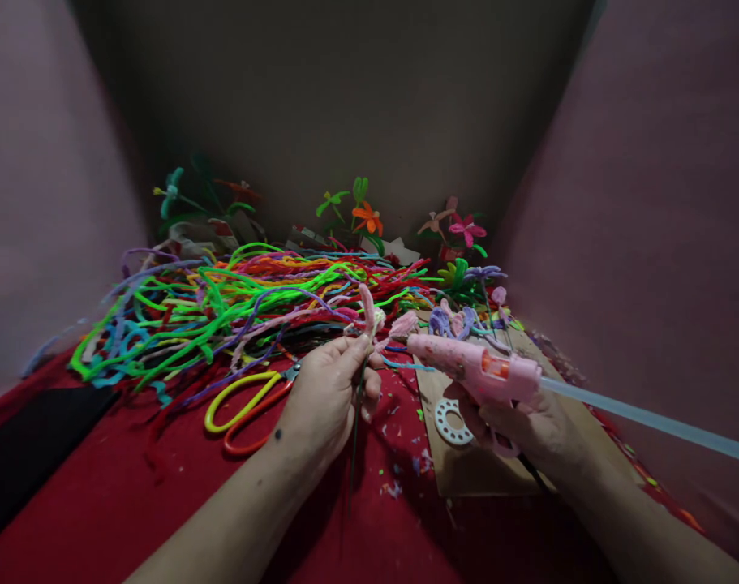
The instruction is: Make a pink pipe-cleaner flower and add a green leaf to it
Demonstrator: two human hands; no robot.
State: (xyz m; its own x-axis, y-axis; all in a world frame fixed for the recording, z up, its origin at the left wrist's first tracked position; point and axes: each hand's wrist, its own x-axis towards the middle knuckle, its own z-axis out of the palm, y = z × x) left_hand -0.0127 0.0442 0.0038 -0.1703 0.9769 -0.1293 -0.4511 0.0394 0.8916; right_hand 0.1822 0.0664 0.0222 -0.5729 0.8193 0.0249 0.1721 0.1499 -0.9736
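Beside the scissors and heaped pipe cleaners, my left hand pinches a fuzzy pink flower on a thin dark stem. In my right hand I grip a glue gun near it.

From where I stand, a big tangle of fuzzy stems sprawls toward the far edge of the red cloth, with scissors on its near side. A teal flower, an orange flower and a pink flower rise behind it. A black sheet lies along the left edge; by the right, a cardboard sheet carries a white ring.
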